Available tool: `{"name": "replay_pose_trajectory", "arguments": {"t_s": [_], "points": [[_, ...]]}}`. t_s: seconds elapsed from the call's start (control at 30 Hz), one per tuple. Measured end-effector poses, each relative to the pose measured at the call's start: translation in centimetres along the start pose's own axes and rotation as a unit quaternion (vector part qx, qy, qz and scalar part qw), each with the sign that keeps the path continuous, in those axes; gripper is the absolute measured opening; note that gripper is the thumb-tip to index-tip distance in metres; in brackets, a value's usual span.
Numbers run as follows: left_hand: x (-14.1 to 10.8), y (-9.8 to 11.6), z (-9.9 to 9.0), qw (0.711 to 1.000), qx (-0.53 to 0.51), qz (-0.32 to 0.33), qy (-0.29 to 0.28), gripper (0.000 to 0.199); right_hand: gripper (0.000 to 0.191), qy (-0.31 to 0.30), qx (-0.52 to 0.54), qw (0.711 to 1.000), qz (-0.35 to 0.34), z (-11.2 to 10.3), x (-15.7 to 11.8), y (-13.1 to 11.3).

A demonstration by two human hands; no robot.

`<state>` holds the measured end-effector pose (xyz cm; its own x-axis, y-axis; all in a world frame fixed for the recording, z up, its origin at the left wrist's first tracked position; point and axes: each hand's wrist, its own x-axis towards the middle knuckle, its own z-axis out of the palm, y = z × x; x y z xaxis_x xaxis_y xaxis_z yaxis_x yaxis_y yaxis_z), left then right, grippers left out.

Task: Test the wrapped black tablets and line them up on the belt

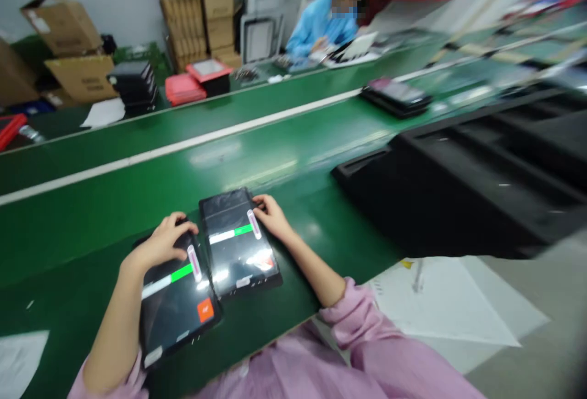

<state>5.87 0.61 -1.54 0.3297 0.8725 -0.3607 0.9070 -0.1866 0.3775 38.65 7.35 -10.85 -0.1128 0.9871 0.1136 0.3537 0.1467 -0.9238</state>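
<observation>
Two black tablets with lit screens lie side by side, flat on the green bench. My left hand (164, 241) is over the upper part of the left tablet (177, 310), its fingers curved and its thumb spread apart above the screen. At the upper right edge of the right tablet (236, 252), my right hand (271, 215) rests with slightly bent fingers and the thumb near the bezel. Both screens show a white and green bar and a small pale upright label. An orange square is bright on the left screen.
A large black foam tray (440, 191) stands to the right. Further along the green bench (151, 182) lies a stack of devices (397, 96). Across it sits a co-worker in blue (316, 23). Red cases (186, 88), black boxes (132, 84) and cartons (64, 26) are behind; white sheets (449, 304) lie lower right.
</observation>
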Motion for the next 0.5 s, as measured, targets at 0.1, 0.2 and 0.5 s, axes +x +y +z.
{"name": "replay_pose_trajectory", "arguments": {"t_s": [0.1, 0.2, 0.5], "points": [[0.6, -0.9, 0.9, 1.000, 0.013, -0.010, 0.010, 0.063, 0.033, 0.002, -0.005, 1.000, -0.015, 0.1, -0.1, -0.4], [1.5, -1.7, 1.5, 0.999, 0.031, -0.005, 0.018, 0.063, 0.035, 0.011, -0.007, 1.000, -0.017, 0.1, -0.1, -0.5], [2.1, -1.4, 1.1, 0.998, 0.067, -0.007, 0.000, 0.065, 0.038, 0.111, 0.026, 0.993, -0.010, 0.0, -0.7, -3.8]]}}
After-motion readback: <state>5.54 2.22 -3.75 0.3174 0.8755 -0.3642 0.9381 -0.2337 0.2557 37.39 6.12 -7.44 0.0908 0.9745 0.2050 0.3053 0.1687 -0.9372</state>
